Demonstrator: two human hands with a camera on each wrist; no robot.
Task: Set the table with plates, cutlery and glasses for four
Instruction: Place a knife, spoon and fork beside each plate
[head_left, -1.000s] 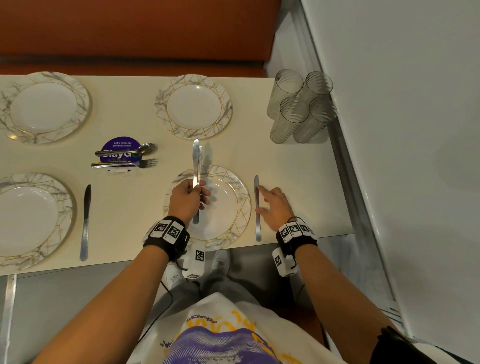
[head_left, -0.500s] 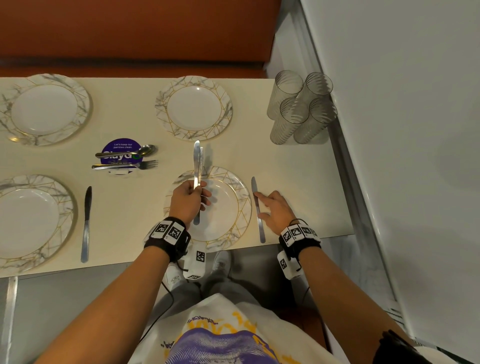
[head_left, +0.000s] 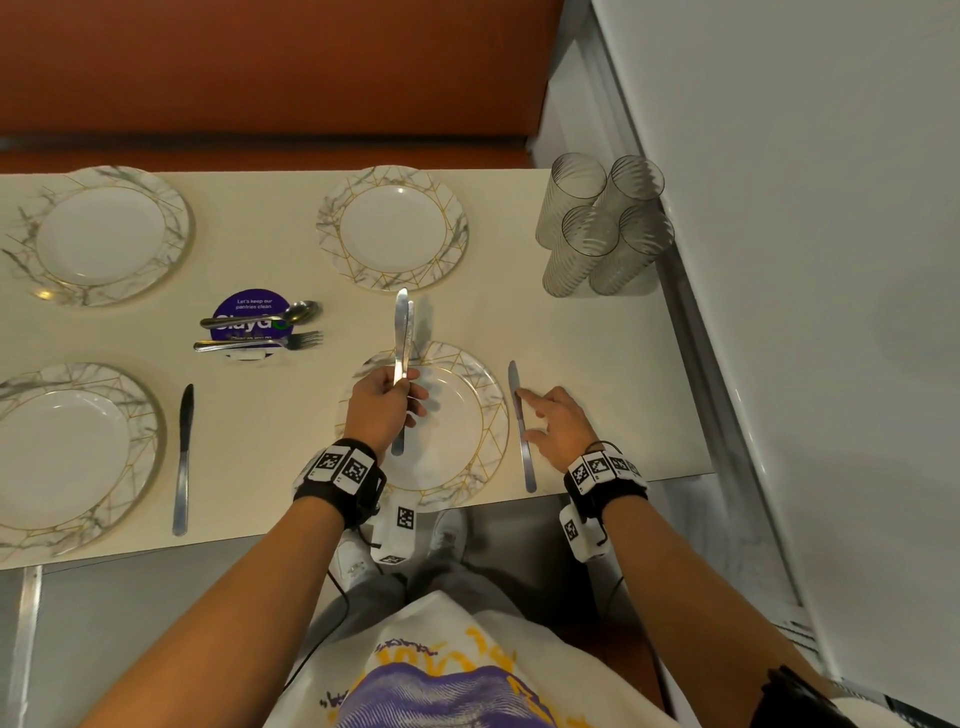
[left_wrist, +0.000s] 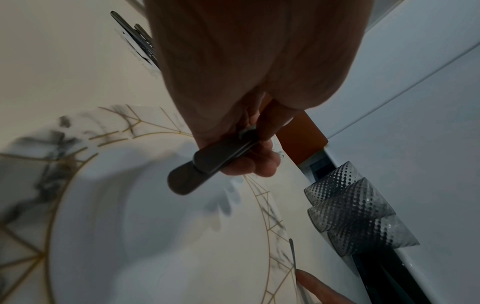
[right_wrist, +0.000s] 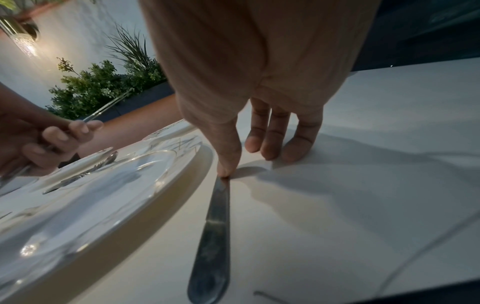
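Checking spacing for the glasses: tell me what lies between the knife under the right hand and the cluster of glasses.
Only bare tabletop: the head view shows nothing between the knife touched by the right hand and the glasses.

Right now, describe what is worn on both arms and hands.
Both forearms are bare, without sleeves or gloves. Each wrist has a black band with square black-and-white code tags and a white camera block beneath; the right band matches. Thin black cables hang down.
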